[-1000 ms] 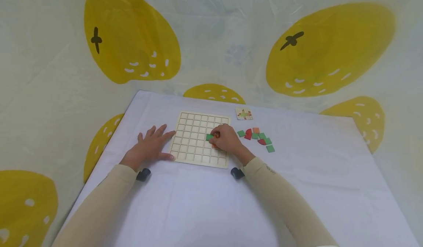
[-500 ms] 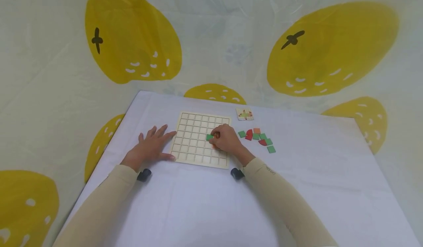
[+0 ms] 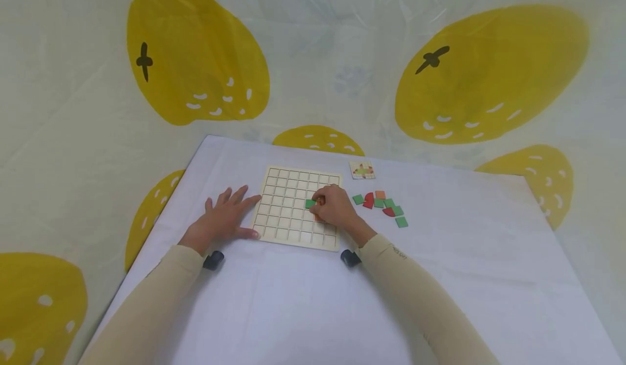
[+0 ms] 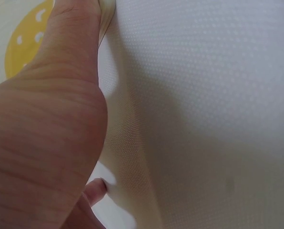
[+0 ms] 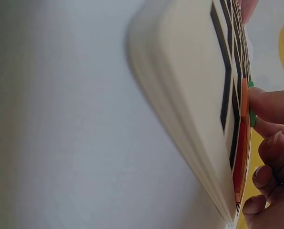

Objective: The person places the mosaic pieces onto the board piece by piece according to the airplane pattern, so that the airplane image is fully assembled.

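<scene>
A pale wooden grid board (image 3: 281, 207) lies on the white-covered table. My right hand (image 3: 335, 207) is over its right side, thumb and forefinger pinching a green square tile (image 3: 310, 203). In the right wrist view the green tile (image 5: 252, 109) stands just behind an orange tile (image 5: 245, 102), with a red piece (image 5: 239, 157) beside it in the board. Part of another orange tile (image 3: 318, 218) shows under the hand. My left hand (image 3: 222, 218) is spread flat at the board's left edge, forefinger and thumb tips touching it. Only its thumb side fills the left wrist view.
Right of the board lie loose pieces: several green squares (image 3: 379, 203), two red quarter-round pieces (image 3: 369, 200) and an orange square (image 3: 380, 194). A small pattern card (image 3: 362, 170) lies beyond them. A cloth with yellow fruit prints (image 3: 195, 50) hangs behind the table.
Hardly anything differs: both hands keep their places, and the right hand still holds the green tile at the same spot on the board. The view shifts very slightly.
</scene>
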The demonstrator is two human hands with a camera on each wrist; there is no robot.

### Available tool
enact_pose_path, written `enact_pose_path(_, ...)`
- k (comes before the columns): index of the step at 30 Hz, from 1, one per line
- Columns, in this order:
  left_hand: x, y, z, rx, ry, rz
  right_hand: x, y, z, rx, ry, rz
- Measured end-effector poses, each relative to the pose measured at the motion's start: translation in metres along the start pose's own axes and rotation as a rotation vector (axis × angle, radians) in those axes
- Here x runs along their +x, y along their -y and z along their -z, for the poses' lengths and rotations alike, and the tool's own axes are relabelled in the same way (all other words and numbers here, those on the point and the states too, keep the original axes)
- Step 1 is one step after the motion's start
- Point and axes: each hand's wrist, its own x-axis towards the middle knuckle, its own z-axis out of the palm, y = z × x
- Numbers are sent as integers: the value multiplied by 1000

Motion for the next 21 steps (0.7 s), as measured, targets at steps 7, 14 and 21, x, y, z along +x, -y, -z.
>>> enact_pose_path(7, 0, 1, 1, -7, -3, -4, -1, 3, 1, -1, 2, -5)
enact_pose_path(14, 1, 1, 0, -6, -1, 0, -1, 4, 0, 9, -11, -3)
enact_pose_path(21, 0, 0, 0, -9, 12, 9, -2, 5, -1, 23, -10, 23)
